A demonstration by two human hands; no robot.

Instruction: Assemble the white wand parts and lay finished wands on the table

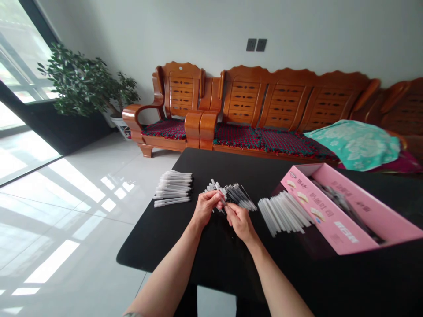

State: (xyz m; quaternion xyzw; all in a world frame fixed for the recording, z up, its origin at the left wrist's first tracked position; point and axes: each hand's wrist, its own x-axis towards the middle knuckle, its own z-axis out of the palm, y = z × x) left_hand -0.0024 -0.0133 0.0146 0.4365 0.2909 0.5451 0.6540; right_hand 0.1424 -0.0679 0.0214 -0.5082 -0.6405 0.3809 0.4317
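Over the black table (155,240), my left hand (205,208) and my right hand (238,221) meet, each with fingers pinched on a small pen (224,202). Fingers cover most of this pen, and which of its parts each hand grips is hard to make out. Just behind the hands lie a heap of pale pen caps (213,183) and a bundle of dark pen refills (240,196). To the right is a row of translucent white pen barrels (283,214). Several capped pens (173,187) lie stacked to the left.
A long pink box (317,209) with dark contents stands open at the table's right side. Beyond the table are a wooden sofa (246,94) and a wooden armchair (183,88). A turquoise cloth (357,143) lies on the sofa. A potted plant (86,86) stands back left.
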